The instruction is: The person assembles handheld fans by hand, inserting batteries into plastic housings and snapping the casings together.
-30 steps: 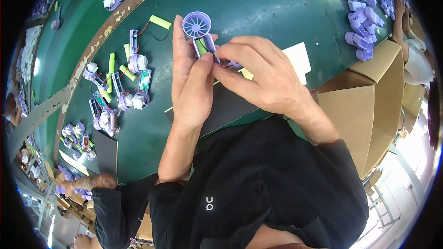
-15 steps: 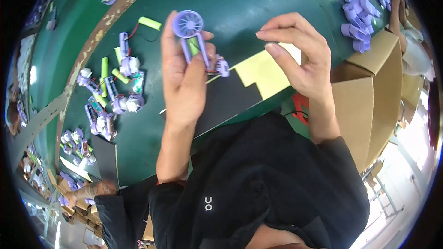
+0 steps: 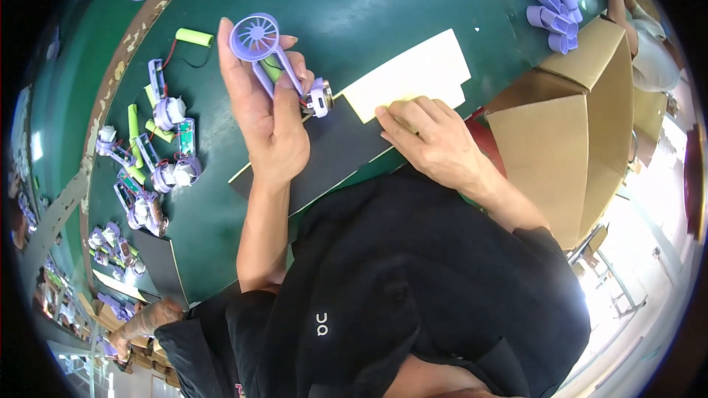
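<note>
My left hand (image 3: 274, 133) is closed round a purple handheld fan body (image 3: 256, 37), its round grille up past the fingertips. Between the two arms of its handle lies a green battery (image 3: 271, 70), pressed by my thumb. A small purple end piece with a metal part (image 3: 320, 97) hangs beside that hand on wires. My right hand (image 3: 435, 136) has its fingers closed at the near edge of a pale yellow sheet (image 3: 413, 70); the exact pinch is partly hidden. The sheet overlaps a black board (image 3: 332, 147) on the green table.
Several unfinished fan assemblies (image 3: 173, 173) with green batteries, wires and circuit boards lie to the left. Purple housings (image 3: 553, 18) are heaped at the far right. An open cardboard box (image 3: 542, 155) stands by my right arm. Another person's forearm (image 3: 151, 320) shows at lower left.
My right hand has come down from over the yellow sheet, where its fingers were apart, to its near edge. The left hand keeps hold of the fan body. The whole view has shifted.
</note>
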`<state>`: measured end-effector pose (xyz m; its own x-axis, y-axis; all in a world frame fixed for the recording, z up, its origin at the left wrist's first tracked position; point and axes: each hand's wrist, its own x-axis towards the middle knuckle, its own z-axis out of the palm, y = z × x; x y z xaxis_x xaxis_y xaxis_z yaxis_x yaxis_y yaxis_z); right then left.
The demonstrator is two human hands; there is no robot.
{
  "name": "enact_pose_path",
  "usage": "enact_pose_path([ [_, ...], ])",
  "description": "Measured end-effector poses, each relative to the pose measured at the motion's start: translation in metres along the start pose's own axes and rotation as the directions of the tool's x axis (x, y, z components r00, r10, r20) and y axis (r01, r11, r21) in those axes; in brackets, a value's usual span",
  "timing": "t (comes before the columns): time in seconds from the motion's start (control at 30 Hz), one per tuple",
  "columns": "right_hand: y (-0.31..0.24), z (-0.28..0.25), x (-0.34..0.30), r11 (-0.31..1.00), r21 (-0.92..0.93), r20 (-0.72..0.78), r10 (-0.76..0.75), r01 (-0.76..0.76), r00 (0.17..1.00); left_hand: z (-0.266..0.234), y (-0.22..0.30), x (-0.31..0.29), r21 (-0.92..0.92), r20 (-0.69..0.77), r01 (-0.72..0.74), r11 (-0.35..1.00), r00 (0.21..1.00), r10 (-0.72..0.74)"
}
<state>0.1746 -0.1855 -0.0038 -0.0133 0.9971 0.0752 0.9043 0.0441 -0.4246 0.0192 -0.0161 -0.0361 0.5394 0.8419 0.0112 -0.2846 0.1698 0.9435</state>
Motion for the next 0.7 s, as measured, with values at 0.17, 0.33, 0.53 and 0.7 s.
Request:
enact_pose_path([
  [0.17, 0.007, 0.008, -0.001, 0.992, 0.11, -0.059, -0.049, 0.055, 0.997, 0.0, -0.004, -0.002, 0.019, -0.006, -0.003, 1.0, 1.0, 0.003],
  [0.33, 0.008, 0.001, 0.004, 0.903, 0.402, 0.055, 0.139, -0.15, 0.989, 0.0, -0.007, -0.002, 0.073, 0.008, -0.028, 0.997, 1.0, 0.027],
  [0.53, 0.033, -0.029, 0.004, 0.316, 0.891, 0.275, 0.199, -0.327, 0.941, 0.001, -0.005, -0.003, 0.041, 0.011, -0.014, 0.999, 1.0, 0.014],
  [0.7, 0.024, -0.082, 0.066, 0.477, 0.853, 0.133, 0.196, -0.213, 0.972, 0.0, -0.002, -0.001, 0.039, 0.047, -0.005, 0.999, 0.999, 0.004],
])
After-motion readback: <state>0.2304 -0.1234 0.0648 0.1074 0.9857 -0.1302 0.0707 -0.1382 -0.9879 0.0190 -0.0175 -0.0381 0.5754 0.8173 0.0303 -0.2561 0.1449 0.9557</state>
